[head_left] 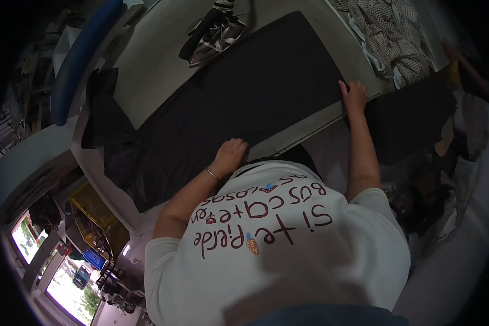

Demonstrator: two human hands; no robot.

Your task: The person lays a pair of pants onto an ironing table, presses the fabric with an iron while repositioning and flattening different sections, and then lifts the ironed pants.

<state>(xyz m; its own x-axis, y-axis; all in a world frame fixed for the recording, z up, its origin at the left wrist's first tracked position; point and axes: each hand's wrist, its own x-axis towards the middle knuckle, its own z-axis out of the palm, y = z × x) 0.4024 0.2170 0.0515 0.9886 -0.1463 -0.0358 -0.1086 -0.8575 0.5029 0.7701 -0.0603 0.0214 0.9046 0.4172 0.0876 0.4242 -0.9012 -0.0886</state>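
A large piece of dark cloth (pixel 255 76) lies spread over a pale work table. At its near edge, close to my body, my left hand (pixel 231 156) has its fingers bent together on the cloth; the fingertips are partly hidden. My right hand (pixel 355 98) rests by the right corner of the same cloth, thumb apart from the bent fingers. An iron (pixel 214 41) with a dark handle stands at the cloth's far edge, out of reach of both hands.
Crumpled patterned fabric (pixel 394 41) lies at the far right. More dark cloth (pixel 415 117) hangs right of my right hand, near another person's arm (pixel 466 62). A dark piece (pixel 106 111) sits at the left table end, beside a long blue padded form (pixel 81 60).
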